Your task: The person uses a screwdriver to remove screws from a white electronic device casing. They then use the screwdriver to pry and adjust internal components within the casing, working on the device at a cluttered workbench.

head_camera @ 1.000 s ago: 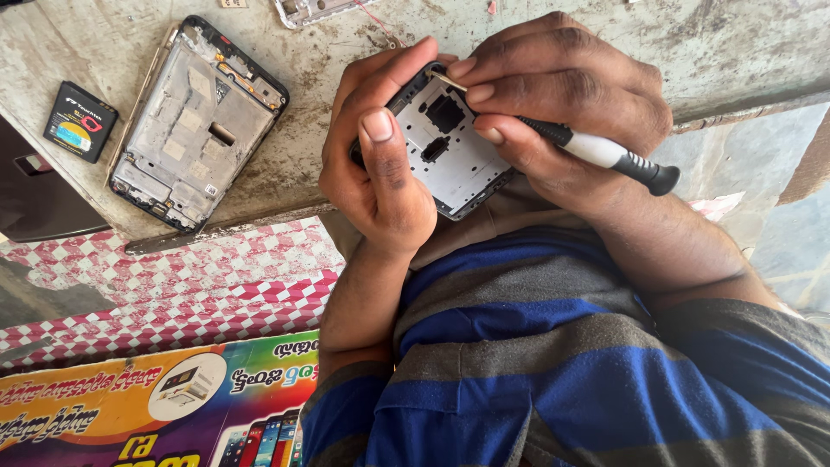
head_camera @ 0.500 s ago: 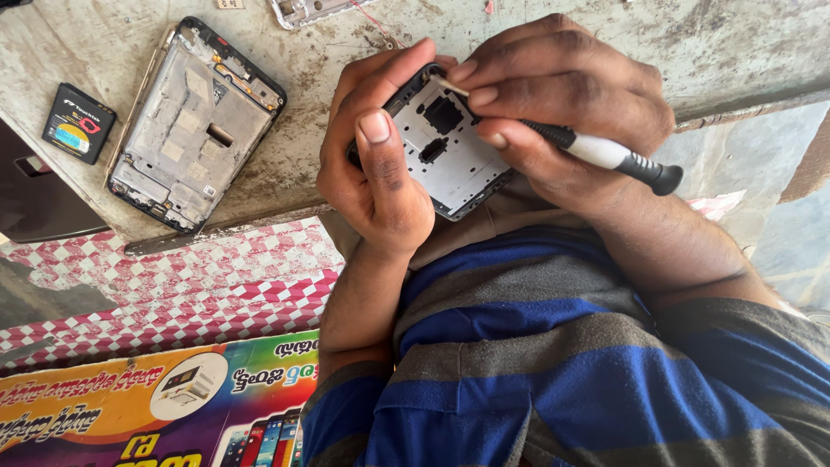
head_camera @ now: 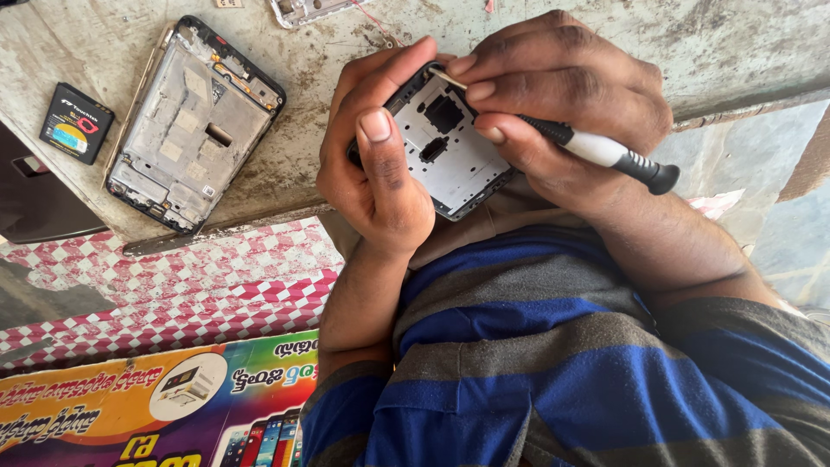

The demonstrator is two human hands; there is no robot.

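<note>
Grey phone frame (head_camera: pixel 450 151) cradled by curled left hand (head_camera: pixel 372 164), seemingly.

two bare hands, a left hand (head_camera: pixel 380 186) and a right hand (head_camera: pixel 562 104), both at work. one screwdriver (head_camera: pixel 605 151) with a white and black handle. phone shells: one small white inner frame (head_camera: pixel 445 147) gripped between the hands, one larger opened phone frame (head_camera: pixel 194 121) lying on the worn table (head_camera: pixel 735 43), and part of a third piece (head_camera: pixel 303 10) at the top edge. one small black battery (head_camera: pixel 76 123). one colourful printed poster (head_camera: pixel 130 406). one red and white checked cloth (head_camera: pixel 173 285).
</note>
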